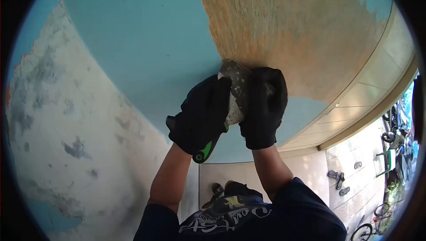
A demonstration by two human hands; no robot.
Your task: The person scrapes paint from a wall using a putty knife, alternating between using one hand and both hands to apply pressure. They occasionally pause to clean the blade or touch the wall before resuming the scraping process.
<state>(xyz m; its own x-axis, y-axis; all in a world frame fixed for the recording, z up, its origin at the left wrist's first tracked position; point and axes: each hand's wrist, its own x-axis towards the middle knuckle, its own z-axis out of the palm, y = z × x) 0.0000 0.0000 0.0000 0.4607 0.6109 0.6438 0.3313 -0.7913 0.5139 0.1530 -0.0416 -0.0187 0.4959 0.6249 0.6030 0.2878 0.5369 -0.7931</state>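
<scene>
Both my hands wear black gloves and come together on a scraper in the middle of the view. Its wide, speckled blade (238, 81) is crusted with grey-white residue. A black and green handle end (204, 153) pokes out below my left hand (202, 110), which is closed round the tool. My right hand (266, 103) has curled fingers gripping the blade's right side. The blade's tip meets the light-blue painted surface (133, 32) at the lower left edge of a stripped, streaky brown patch (288, 36). Glove fingers hide part of the blade.
At left, a whitish wall (75, 121) has grey stains and peeling paint. A cream tiled ledge (355, 101) curves along the right. Beyond it, sandals (339, 179), a green stool (388, 162), a bicycle (370, 225) and parked motorcycles (399, 139) are on the ground.
</scene>
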